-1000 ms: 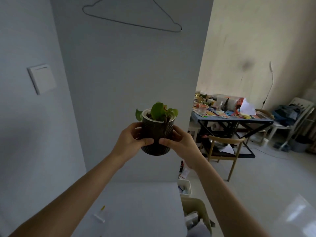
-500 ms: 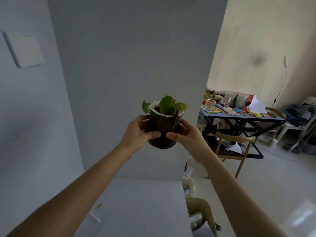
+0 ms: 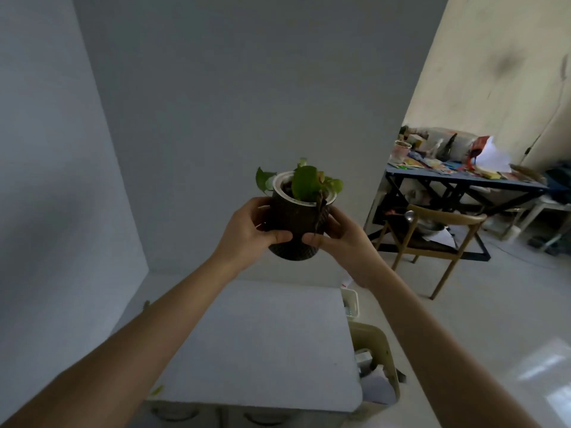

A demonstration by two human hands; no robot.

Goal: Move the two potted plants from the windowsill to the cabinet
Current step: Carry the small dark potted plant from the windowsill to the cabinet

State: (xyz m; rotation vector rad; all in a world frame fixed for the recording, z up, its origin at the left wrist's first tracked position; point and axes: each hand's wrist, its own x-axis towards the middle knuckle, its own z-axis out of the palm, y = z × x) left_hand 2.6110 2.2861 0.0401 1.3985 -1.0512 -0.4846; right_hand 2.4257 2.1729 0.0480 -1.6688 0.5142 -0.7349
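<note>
A small potted plant with green leaves in a dark textured pot with a white inner rim hangs in the air in front of me. My left hand grips its left side and my right hand grips its right side, thumbs across the front. The pot is held upright above the back part of the white cabinet top, well clear of it. Only one plant is in view.
The cabinet stands in a corner of grey walls. To its right are a beige bin with rubbish and a small white box. Farther right stand a wooden chair and a cluttered blue table.
My view has tilted downward and I have come closer to the cabinet; more of its top and front edge shows. Both hands still hold the pot in the same grip.
</note>
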